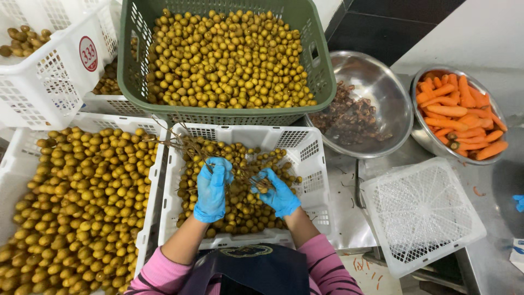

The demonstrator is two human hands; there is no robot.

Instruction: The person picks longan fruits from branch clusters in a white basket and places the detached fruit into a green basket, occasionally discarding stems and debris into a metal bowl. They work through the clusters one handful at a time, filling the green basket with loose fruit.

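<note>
- Twig bunch [188, 143]: bare brown stems w/ a few small yellow-green fruits attached; long axis runs diagonal, upper left to lower right of frame, tips fanning toward upper left over the crate rim, lower end near frame centre.
- Left hand [212, 188]: blue glove, forearm in from bottom edge, pink sleeve; fingers point up-frame, closed round the stems at mid-length.
- Right hand [278, 194]: blue glove, angled up-left; fingertips pinching a fruit at the bunch's lower right end. Hands near each other, not touching.
- White crate [305, 143]: centre of frame, under both hands, part-filled w/ loose fruits.
- Second white crate [16, 143]: left of frame, heaped w/ same fruits.
- Green basket [322, 71]: top centre, full of fruits, sits above the white crates.
- Steel bowl [382, 82]: right of centre, dark brown bits inside.
- Carrot bowl [423, 134]: upper right, peeled orange carrots.
- Empty white basket [423, 210]: lower right, on the steel counter [346, 218].
</note>
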